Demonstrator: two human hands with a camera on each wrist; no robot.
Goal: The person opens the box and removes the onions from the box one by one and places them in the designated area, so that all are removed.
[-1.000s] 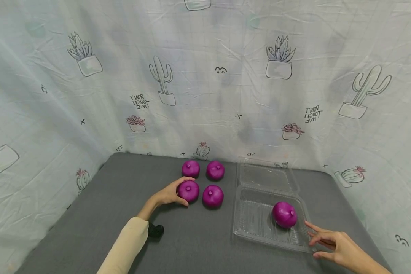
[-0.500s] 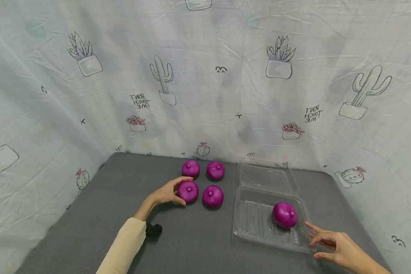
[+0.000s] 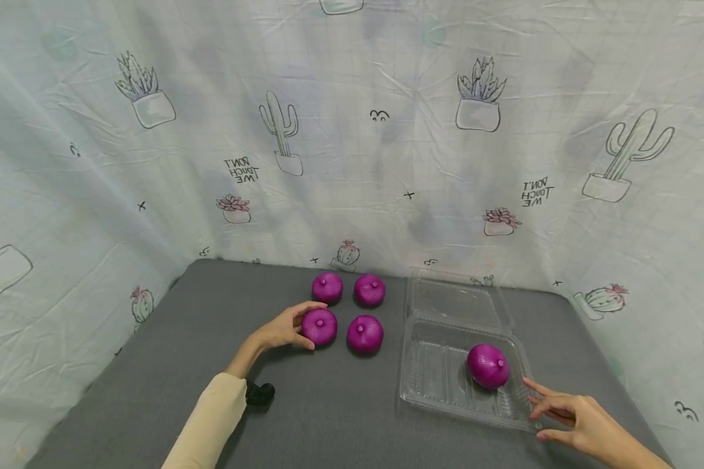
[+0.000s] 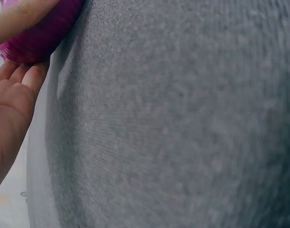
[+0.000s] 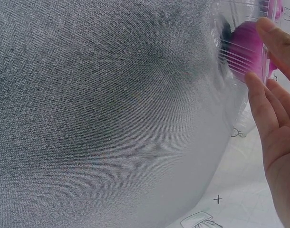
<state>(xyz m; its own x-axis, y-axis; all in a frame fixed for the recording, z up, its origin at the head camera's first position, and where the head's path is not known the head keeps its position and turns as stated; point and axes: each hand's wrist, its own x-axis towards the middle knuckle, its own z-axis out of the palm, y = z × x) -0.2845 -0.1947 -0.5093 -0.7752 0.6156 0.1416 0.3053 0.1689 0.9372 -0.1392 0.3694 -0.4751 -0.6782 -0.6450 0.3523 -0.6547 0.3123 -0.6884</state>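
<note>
The clear plastic box (image 3: 440, 384) sits open at lower right, one purple onion (image 3: 488, 366) inside. The right hand (image 3: 569, 420), fingers loose, touches its edge. The left hand (image 3: 281, 331) curls around a middle onion (image 3: 319, 326), probably picking it up; lifting comes next.

Grey table (image 3: 340, 417) — four onions (image 3: 348, 311), clear clamshell box (image 3: 446, 384).

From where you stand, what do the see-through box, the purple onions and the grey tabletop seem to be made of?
The box looks like thin clear plastic: glossy, ribbed, see-through. The onions, like the one the left hand grips, look too uniformly purple and smooth, probably plastic replicas. The tabletop seems covered in matte woven grey fabric.
</note>
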